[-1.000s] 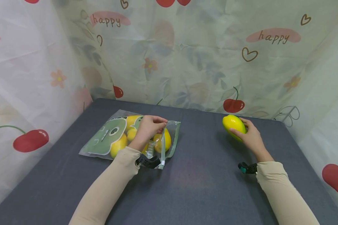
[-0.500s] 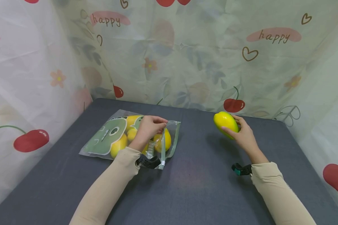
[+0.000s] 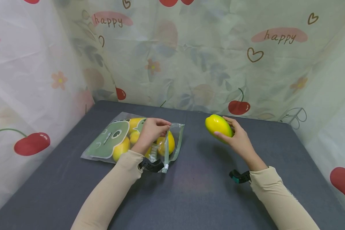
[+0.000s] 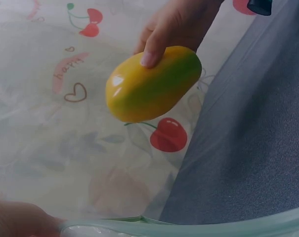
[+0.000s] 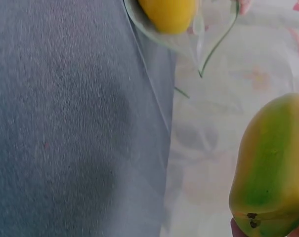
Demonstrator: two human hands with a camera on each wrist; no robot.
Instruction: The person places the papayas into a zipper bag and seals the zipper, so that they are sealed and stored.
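Note:
A clear zip bag with a green cartoon print lies on the left of the table, several yellow fruits inside it. My left hand pinches the upper rim of the bag near its slider strip; the rim stands raised in the left wrist view. To the right, my right hand grips a yellow-green mango above the table, thumb on the near side. In the right wrist view the mango shows a dark stem spot, and a yellow fruit is visible at the bag's mouth.
The dark grey table is walled by a printed curtain at the back and both sides. A thin looped cord hangs by the back right corner. Each wrist wears a black strap.
My right hand has carried the mango leftward over the table, closer to the bag. The left hand and the bag have stayed in place.

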